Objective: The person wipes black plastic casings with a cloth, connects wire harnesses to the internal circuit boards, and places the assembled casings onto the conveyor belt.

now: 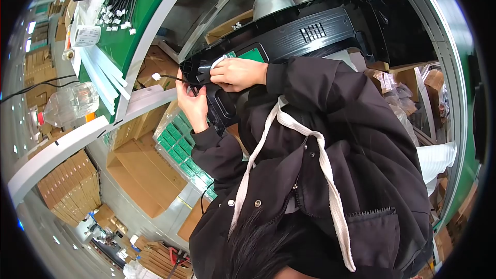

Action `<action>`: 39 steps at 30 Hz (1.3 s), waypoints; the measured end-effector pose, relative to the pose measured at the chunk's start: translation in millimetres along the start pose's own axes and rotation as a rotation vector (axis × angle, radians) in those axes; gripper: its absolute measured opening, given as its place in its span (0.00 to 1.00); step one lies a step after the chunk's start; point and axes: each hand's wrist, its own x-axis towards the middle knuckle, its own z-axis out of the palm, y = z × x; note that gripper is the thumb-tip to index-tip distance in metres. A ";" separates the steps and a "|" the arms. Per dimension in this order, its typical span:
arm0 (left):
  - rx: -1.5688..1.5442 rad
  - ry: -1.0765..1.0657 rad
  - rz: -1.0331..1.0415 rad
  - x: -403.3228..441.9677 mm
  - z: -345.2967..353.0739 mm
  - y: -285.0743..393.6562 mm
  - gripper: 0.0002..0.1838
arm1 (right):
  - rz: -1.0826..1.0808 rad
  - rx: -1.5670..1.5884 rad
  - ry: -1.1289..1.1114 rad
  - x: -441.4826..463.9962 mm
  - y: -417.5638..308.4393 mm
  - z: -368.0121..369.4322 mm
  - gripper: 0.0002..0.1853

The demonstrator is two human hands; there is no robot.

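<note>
A long black plastic housing (289, 33) with a slotted vent lies across the space before me. My left hand (193, 104) is at its left end, thumb and fingers closed around a thin black cable (173, 77). The cable's free end carries a small white plug (156, 76), sticking out to the left. My right hand (237, 74) rests over the housing with its fingers curled together beside a green circuit board (251, 55). A white curved piece (220, 61) shows at those fingertips; what they grip is mostly hidden.
A green-topped bench (116, 46) at upper left bears black cables with white plugs (124, 0), a label roll (87, 36) and pale strips (103, 75). A clear bottle (70, 104) lies left. Below are an open carton (142, 170) and packed green boards (181, 142). Metal frame bars surround me.
</note>
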 end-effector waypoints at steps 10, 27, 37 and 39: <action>0.042 -0.002 -0.049 -6.4 1.2 27.0 0.44 | 0.295 -0.173 0.134 -11.9 -18.2 1.3 0.10; 0.023 -0.016 0.019 -6.5 -0.5 21.7 0.42 | 0.249 -0.273 0.016 -6.8 -15.5 3.2 0.10; 0.009 -0.022 -0.015 -4.6 0.9 15.8 0.42 | 0.263 -0.271 -0.030 -8.8 -9.7 3.2 0.11; 0.038 -0.017 -0.019 -5.9 1.8 19.1 0.42 | 0.270 -0.265 -0.059 -10.2 -8.8 3.4 0.12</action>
